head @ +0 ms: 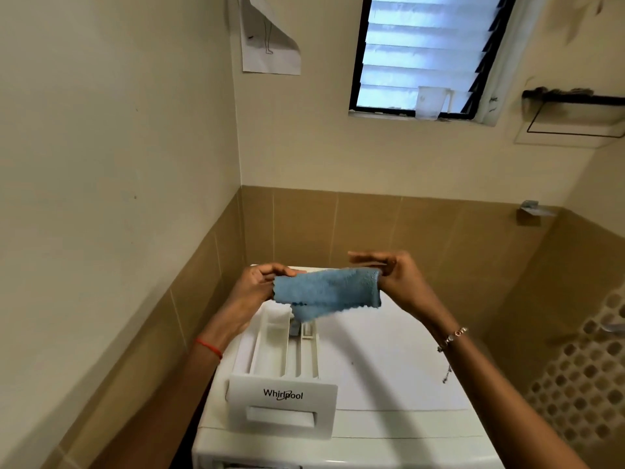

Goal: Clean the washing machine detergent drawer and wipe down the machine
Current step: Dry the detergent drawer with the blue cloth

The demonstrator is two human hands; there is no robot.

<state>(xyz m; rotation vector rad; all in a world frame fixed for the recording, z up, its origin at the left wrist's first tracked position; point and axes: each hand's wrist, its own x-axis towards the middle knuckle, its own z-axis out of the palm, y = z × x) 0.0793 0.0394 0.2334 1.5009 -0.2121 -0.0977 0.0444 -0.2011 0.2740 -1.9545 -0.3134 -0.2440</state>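
Head view looks down over a white washing machine (389, 360) set in a corner of tan tiled walls. On its flat top lies the detergent drawer (284, 360), pulled fully out, its long axis running away from the person, with the moulded front panel marked "Whirlpool" facing the camera and the open compartments pointing toward the back wall. The drawer is glossy white plastic, divided lengthwise into narrow troughs, with a small grey-blue insert at the far end.

Above the drawer's far end, a blue cloth (326, 291) is stretched crosswise between both hands. It looks soft and fuzzy, folded double, with wavy scalloped edges and a lower flap hanging just over the drawer.

The left hand (257, 287) pinches the cloth's left end between thumb and curled fingers. The right hand (395, 277) nips the right end at the thumb, its other fingers extended flat and pointing left above the cloth.
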